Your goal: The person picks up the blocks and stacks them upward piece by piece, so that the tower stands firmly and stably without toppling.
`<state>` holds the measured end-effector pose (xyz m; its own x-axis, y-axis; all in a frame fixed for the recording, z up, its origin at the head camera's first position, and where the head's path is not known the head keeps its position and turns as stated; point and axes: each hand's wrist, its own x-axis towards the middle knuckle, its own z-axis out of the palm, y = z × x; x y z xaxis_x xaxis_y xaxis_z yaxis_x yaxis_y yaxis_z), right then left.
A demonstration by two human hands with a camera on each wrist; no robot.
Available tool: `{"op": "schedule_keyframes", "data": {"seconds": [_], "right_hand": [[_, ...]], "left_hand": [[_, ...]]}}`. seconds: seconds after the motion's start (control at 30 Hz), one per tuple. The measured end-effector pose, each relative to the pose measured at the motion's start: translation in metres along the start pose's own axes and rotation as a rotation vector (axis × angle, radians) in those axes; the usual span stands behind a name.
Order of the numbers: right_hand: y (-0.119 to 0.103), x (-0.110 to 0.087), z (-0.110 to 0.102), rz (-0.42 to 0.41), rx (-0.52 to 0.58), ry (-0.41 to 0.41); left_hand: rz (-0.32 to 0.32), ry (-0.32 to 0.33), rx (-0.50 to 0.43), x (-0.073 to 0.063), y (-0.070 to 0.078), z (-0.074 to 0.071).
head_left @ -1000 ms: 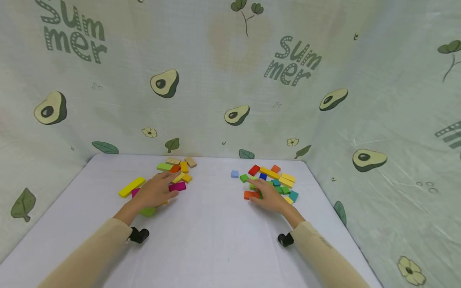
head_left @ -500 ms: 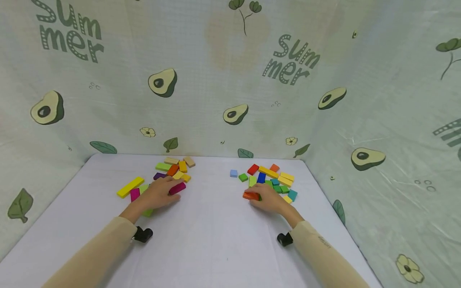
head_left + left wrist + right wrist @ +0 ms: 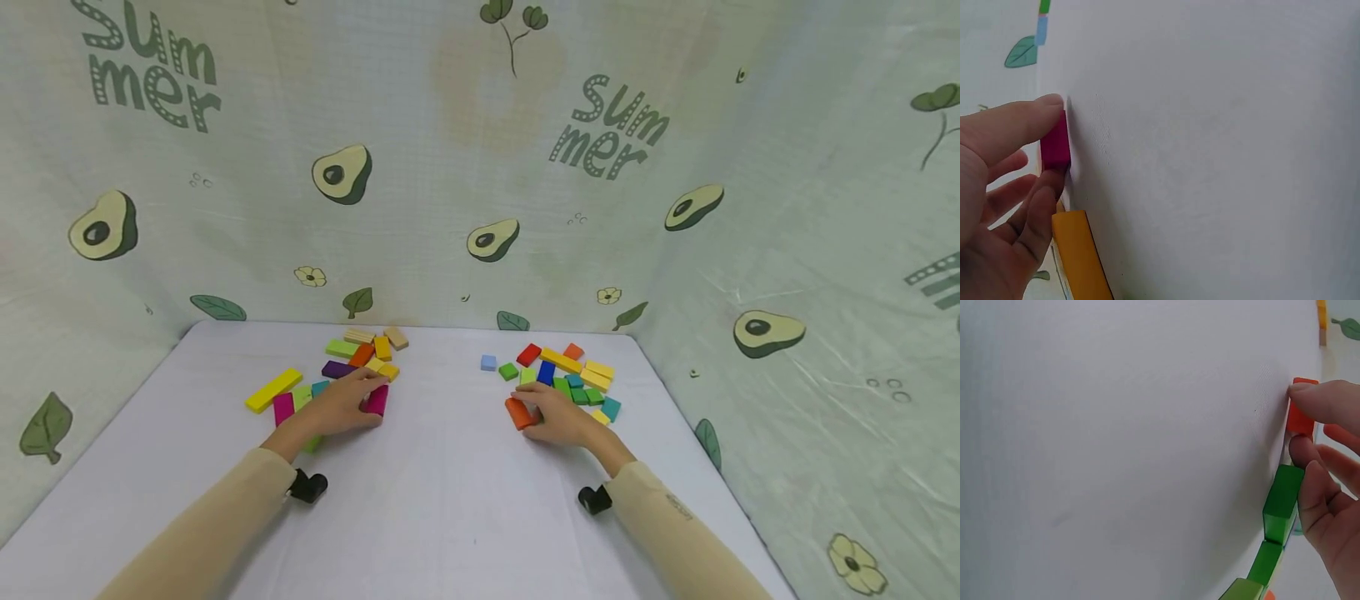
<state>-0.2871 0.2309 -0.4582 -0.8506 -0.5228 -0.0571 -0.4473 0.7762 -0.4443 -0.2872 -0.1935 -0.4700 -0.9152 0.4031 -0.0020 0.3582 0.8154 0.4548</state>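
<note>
My left hand (image 3: 339, 408) pinches a magenta block (image 3: 377, 400) between thumb and fingers, left of the table's middle. In the left wrist view the thumb lies along one end of that magenta block (image 3: 1055, 147), with a yellow-orange block (image 3: 1082, 253) close beside the curled fingers. On the other side, my right hand (image 3: 558, 415) grips an orange block (image 3: 517, 412) at the near edge of the right group. The right wrist view shows thumb and finger at opposite ends of the orange block (image 3: 1299, 417). A dark green block (image 3: 1284, 490) stands next to those fingers.
Behind the left hand lie a purple block (image 3: 338, 369), a long yellow block (image 3: 273, 391) and several others. Around the right hand are a blue block (image 3: 546, 372), a red block (image 3: 528, 355) and several green ones. A light blue cube (image 3: 488, 362) sits between the groups.
Both hands have closed on their blocks. The left hand moved slightly right and nearer, turning the magenta block to point more toward me. The orange block has also turned in the right hand.
</note>
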Motion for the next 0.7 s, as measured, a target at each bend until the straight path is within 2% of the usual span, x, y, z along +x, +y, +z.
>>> {"op": "schedule_keyframes", "data": {"seconds": [0.2,0.43,0.7], "right_hand": [[0.0006,0.0033,-0.0013,0.007,-0.009,-0.014],[0.0049,0.0080,-0.0015,-0.002,0.002,-0.020],[0.0019,0.0071,0.0017,0.016,0.012,-0.008]], "left_hand": [[-0.004,-0.024,-0.034,-0.0001,0.0028,-0.0021],[-0.019,-0.034,-0.129,0.0002,0.0012,-0.0040],[-0.008,-0.019,-0.144,0.0003,0.0014,0.0008]]}}
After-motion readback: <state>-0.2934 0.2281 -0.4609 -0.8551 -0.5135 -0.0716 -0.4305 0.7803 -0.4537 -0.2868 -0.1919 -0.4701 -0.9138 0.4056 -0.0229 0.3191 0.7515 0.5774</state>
